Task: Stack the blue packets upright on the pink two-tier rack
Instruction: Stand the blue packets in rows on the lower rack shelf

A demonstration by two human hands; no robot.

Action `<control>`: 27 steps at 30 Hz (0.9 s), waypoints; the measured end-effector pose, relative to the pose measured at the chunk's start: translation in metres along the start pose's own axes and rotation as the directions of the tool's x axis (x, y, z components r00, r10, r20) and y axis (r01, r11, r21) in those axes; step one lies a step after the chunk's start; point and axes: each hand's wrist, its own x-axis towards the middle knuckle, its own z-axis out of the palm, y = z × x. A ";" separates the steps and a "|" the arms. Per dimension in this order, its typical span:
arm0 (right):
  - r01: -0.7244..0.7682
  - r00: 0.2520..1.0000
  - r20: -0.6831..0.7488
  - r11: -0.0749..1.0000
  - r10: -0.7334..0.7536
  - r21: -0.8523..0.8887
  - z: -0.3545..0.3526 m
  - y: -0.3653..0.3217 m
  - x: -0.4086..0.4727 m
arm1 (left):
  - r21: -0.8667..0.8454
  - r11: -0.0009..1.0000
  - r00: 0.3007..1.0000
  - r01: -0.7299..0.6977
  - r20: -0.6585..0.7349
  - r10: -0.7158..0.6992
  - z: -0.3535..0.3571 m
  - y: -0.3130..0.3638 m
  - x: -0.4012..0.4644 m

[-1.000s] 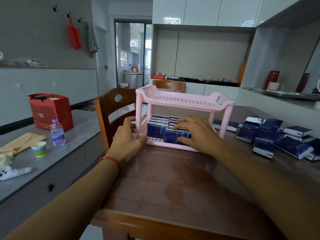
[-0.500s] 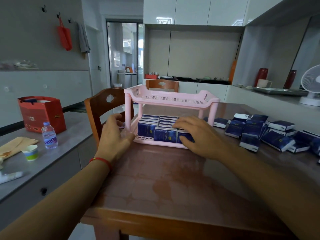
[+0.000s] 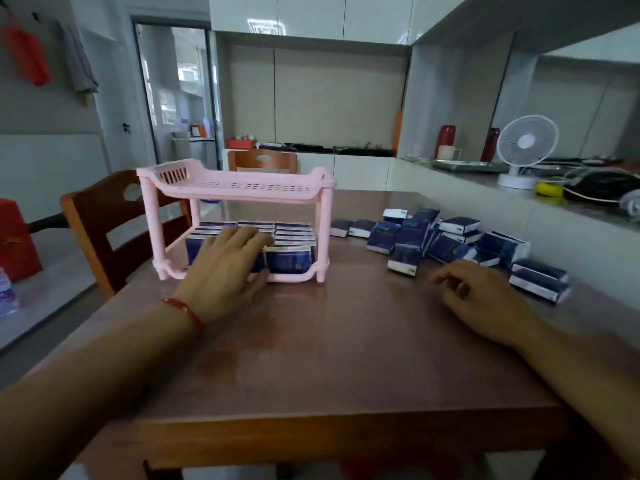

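The pink two-tier rack (image 3: 239, 183) stands on the brown table, left of centre. Its lower tier holds several blue packets (image 3: 289, 259) standing upright in rows; its top tier is bare. My left hand (image 3: 225, 268) lies flat against the front packets on the lower tier, fingers spread, covering some of them. My right hand (image 3: 474, 292) hovers low over the table to the right, fingers loosely curled and holding nothing, just short of a loose heap of blue packets (image 3: 446, 240).
Wooden chairs stand left of the table (image 3: 93, 216) and behind it (image 3: 263, 161). A white counter along the right carries a small white fan (image 3: 523, 150), cables and a yellow object. A grey side counter with a red bag (image 3: 14, 237) is at the left.
My right hand has left the rack and moved right toward the loose heap. My left hand has shifted from the rack's left post onto the front packets. The camera view has swung right.
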 end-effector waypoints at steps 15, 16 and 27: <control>0.000 1.000 0.021 0.999 -0.001 0.052 0.009 0.007 0.004 | -0.184 0.936 0.949 0.300 -0.046 -0.313 0.033 0.007 0.021; -0.018 1.000 0.023 0.999 0.017 0.038 0.010 0.007 0.004 | -0.140 0.948 0.954 0.287 -0.051 -0.296 0.030 0.008 0.020; -0.640 0.751 -0.072 0.697 0.656 -0.322 0.002 0.056 0.007 | -0.065 0.973 0.967 -0.221 -0.144 0.210 -0.003 0.099 0.015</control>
